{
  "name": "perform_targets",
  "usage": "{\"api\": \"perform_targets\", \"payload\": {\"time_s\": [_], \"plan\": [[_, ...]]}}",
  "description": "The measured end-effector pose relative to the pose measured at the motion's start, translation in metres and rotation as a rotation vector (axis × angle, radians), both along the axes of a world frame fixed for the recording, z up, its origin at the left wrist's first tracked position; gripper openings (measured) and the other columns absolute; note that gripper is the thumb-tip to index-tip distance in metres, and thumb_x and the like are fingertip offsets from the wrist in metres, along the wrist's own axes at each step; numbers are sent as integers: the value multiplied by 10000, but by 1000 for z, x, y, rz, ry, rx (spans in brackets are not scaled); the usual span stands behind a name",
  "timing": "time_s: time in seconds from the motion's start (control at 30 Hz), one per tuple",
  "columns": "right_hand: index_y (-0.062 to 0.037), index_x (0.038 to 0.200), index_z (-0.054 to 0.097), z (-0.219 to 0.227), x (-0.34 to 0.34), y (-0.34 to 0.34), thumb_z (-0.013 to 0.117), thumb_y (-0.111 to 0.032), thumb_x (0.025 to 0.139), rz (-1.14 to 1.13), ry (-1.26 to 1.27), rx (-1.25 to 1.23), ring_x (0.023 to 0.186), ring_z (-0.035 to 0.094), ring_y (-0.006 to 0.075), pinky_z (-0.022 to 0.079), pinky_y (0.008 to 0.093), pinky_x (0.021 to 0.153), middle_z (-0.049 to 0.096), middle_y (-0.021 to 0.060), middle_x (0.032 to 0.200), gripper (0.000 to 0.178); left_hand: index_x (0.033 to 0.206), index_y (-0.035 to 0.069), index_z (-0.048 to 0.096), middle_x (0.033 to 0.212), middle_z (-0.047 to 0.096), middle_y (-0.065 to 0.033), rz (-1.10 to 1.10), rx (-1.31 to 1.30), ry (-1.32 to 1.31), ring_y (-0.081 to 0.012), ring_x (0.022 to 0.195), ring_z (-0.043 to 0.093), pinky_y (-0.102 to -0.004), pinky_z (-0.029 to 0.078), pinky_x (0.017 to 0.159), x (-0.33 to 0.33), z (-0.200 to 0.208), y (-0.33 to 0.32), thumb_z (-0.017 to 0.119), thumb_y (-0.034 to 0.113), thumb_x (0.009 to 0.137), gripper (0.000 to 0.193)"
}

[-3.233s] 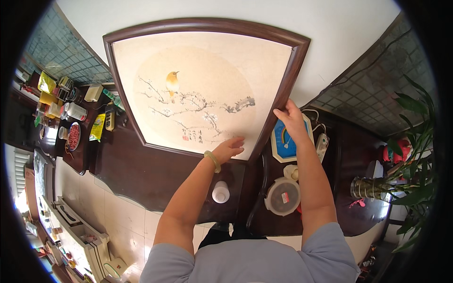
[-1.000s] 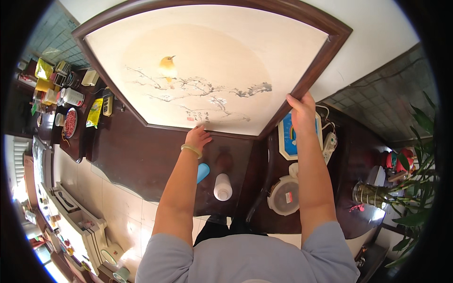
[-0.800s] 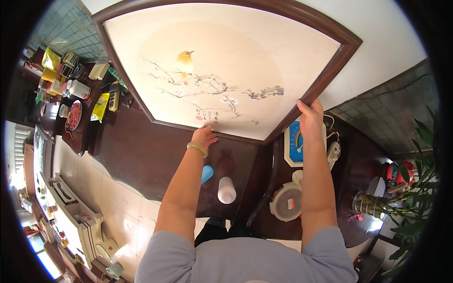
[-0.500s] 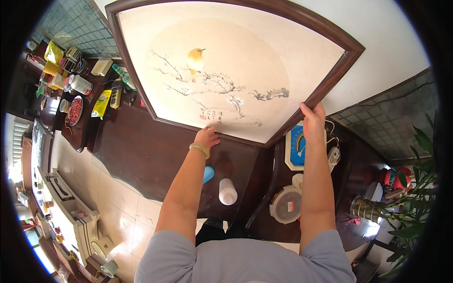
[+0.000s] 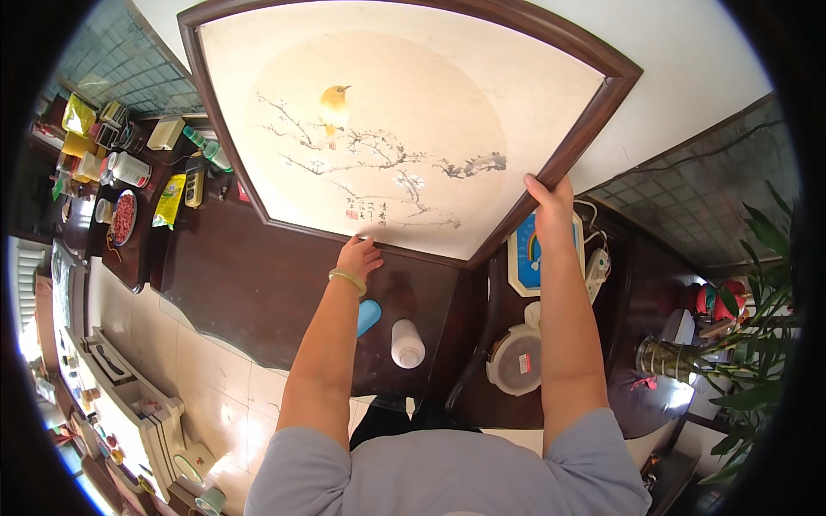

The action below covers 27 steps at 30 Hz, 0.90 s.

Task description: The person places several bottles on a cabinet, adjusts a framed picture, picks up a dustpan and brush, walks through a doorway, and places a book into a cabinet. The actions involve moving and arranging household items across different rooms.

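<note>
A large framed painting (image 5: 404, 112) of a yellow bird on a blossoming branch is held up in front of me, its dark wooden frame against the white wall. My left hand (image 5: 357, 256), with a pale bangle at the wrist, grips the bottom edge of the frame. At the lower right side my right hand (image 5: 555, 209) is wrapped round the wood, thumb on the front; its other fingers are mostly hidden behind. Below my left hand, a white bottle (image 5: 408, 344) and a light blue object (image 5: 369, 317), partly behind my left forearm, rest on the dark wooden table (image 5: 249, 275).
At the left are a plate of red nuts or beans (image 5: 123, 217), a yellow packet (image 5: 169, 201) and several jars. Beside my right forearm sit a blue-faced dial (image 5: 527, 254), a power strip (image 5: 597, 273) and a round lidded container (image 5: 514, 359). A potted plant (image 5: 757, 361) stands far right.
The framed painting and both hands appear slightly farther left in view, along with most of the surroundings. Both hands keep their hold on the frame.
</note>
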State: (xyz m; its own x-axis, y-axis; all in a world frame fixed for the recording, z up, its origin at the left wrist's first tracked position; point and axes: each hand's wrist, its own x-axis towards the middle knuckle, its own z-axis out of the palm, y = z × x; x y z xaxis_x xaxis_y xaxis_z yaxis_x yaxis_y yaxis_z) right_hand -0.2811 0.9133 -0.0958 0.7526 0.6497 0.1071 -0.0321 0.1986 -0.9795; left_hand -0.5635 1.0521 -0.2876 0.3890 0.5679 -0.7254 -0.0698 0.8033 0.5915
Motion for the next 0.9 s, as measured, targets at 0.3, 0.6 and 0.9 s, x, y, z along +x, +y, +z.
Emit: {"api": "perform_targets", "payload": {"time_s": [0.3, 0.6, 0.9], "plan": [[32, 1180, 488, -2, -1, 0, 673, -69, 743, -28, 22, 18, 975, 533, 183, 373, 307, 904, 572, 93, 1059, 486, 1434, 41, 114, 1249, 434, -239, -29, 12, 15, -376, 1131, 476, -470, 476, 850, -7, 5, -7, 610, 211, 863, 775], [36, 1185, 483, -1, -3, -1, 683, -77, 739, -41, 45, 14, 970, 533, 184, 383, 307, 895, 570, 95, 1061, 502, 1442, 32, 37, 1291, 408, -244, -17, 24, 0, -384, 1167, 453, -468, 474, 858, -16, -3, -11, 611, 193, 861, 832], [14, 1126, 514, 2, -5, -1, 693, -76, 732, -76, 21, 22, 907, 538, 159, 394, 288, 853, 578, 68, 987, 442, 1448, 50, 23, 1312, 394, -248, -3, 9, 12, -378, 1178, 450, -462, 482, 845, -16, 0, -15, 608, 177, 866, 835]]}}
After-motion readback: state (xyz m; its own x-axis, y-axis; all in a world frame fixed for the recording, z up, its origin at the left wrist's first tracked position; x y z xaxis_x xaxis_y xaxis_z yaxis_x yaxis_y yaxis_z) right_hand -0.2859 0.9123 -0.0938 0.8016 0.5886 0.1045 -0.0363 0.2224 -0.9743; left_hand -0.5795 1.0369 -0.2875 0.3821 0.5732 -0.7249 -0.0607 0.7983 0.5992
